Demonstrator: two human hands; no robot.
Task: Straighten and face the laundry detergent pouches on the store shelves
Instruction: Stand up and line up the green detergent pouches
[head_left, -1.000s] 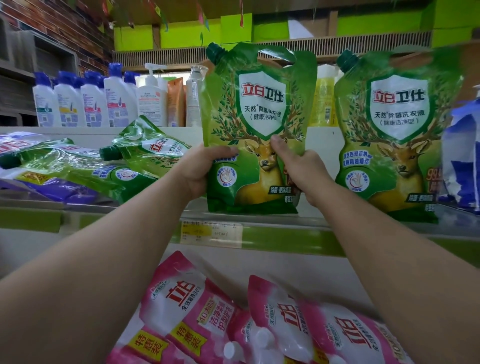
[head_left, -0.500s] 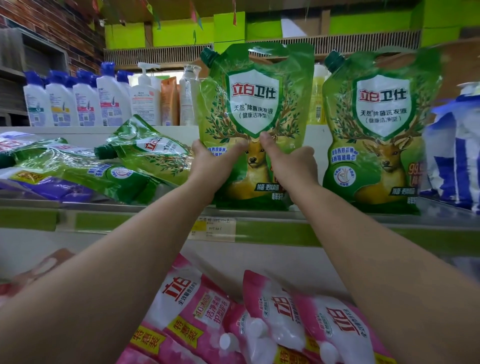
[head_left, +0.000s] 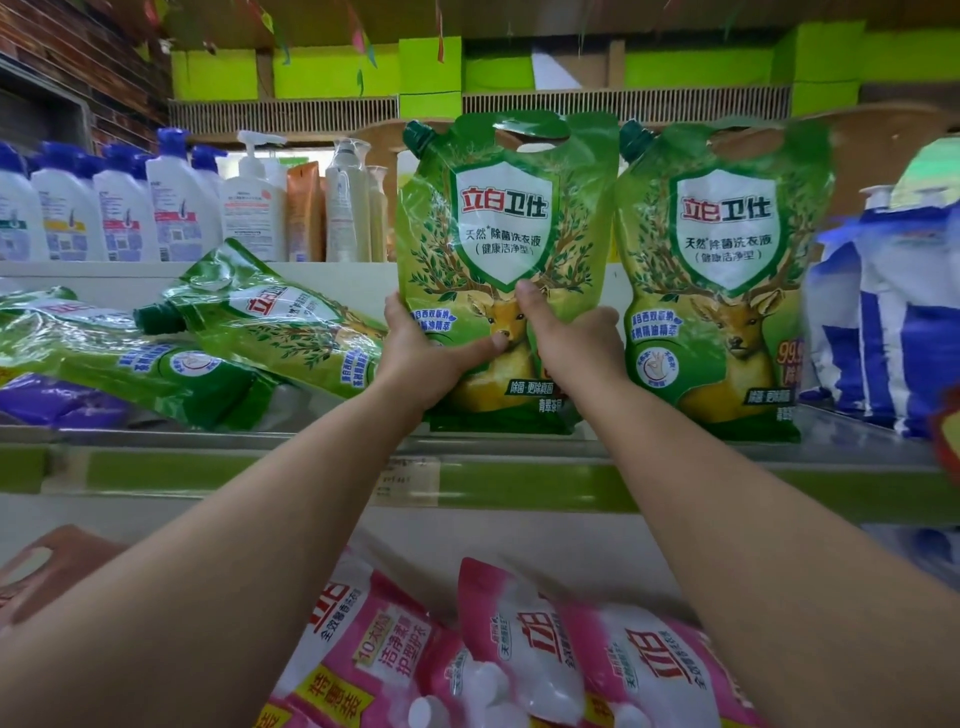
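Both hands, left hand (head_left: 423, 358) and right hand (head_left: 576, 345), clasp the lower half of a green pouch (head_left: 506, 270), upright at the shelf (head_left: 519, 452) front edge beside its twin (head_left: 727, 275). Its base seems seated; released off-balance, it could slump onto the toppled pouches (head_left: 270, 332).

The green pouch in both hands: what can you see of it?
The held green pouch is glossy, crinkled plastic, upright and facing front, with a dark green screw cap at its top left, a cut-out handle, a white shield label and a deer picture. Its base meets the shelf. The left hand and right hand grip its lower half, thumbs in front.
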